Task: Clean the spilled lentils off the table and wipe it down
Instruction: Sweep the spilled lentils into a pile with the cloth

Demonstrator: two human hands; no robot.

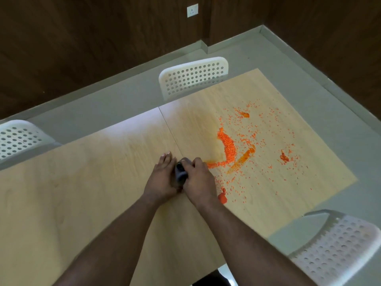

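Mostly hidden, a grey cloth, perhaps folded, is clenched by the right hand, left hand flat alongside.

Three white chairs, two hands, one table, one grey cloth, one wall socket

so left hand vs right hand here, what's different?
Pose: the left hand lies with fingers straight, flat toward the table; the right hand has its fingers curled.
Hold: the right hand grips the grey cloth; the left hand only touches its side.
Position: the right hand is beside the spilled lentils; the left hand is on the far side of the cloth from them.
Shared: both meet at the cloth.
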